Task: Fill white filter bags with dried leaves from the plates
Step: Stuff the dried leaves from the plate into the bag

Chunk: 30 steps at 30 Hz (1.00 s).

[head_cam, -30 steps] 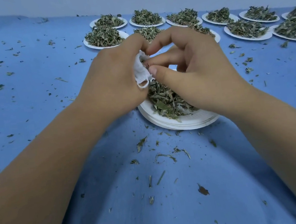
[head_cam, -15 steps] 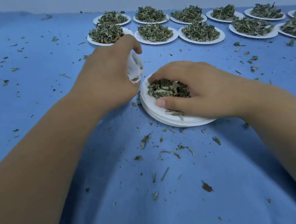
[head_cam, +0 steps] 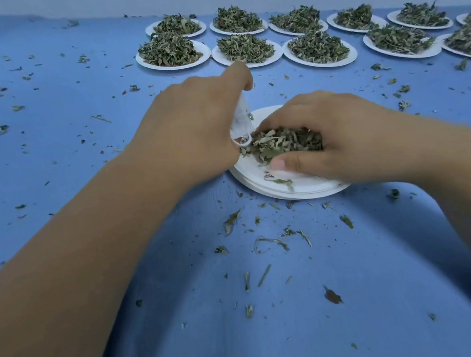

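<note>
On the blue tablecloth (head_cam: 86, 153), mid-table, the left hand (head_cam: 194, 133) grips a white bag (head_cam: 240, 122) beside a plate (head_cam: 302, 186), where the right hand (head_cam: 349, 137) curls around dried leaves (head_cam: 283, 142).

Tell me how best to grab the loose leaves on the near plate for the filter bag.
Pinch the dried leaves as one heap: fingers curled behind its far side, thumb along its near side, coming from the right, as the right hand does. The heap is low and loose, and the white filter bag held by the left hand sits at its left edge.
</note>
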Motion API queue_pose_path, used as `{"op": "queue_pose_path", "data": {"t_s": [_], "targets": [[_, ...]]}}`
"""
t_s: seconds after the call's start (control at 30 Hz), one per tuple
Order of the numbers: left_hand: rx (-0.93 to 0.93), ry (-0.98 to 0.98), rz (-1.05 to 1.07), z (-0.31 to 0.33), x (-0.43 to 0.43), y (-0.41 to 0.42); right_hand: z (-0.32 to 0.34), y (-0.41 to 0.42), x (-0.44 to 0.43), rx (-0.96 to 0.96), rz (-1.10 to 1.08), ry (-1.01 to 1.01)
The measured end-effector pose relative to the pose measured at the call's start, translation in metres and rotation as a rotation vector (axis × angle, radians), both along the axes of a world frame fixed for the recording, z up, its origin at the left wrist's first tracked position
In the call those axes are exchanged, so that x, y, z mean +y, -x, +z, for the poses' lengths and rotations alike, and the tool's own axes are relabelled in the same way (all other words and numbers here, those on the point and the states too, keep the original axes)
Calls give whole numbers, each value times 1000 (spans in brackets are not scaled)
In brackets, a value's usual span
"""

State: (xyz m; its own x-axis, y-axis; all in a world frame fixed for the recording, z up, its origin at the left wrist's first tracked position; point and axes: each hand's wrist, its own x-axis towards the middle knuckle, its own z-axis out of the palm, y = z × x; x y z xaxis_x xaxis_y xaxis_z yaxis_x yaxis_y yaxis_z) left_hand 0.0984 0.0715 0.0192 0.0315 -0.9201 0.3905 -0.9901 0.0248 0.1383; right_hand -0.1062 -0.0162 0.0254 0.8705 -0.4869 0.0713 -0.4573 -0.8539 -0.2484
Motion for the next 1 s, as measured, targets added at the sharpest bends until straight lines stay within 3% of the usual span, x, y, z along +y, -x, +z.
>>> {"op": "queue_pose_path", "data": {"t_s": [0.4,0.8,1.0], "targets": [[-71,3,36,3,-2,8,10,2,-1,-489,-113,-199],[-135,4,-97,8,-3,30,12,-14,11,-430,-141,-130],[-39,26,-103,8,-4,28,13,-13,15,-560,-166,-164]]}}
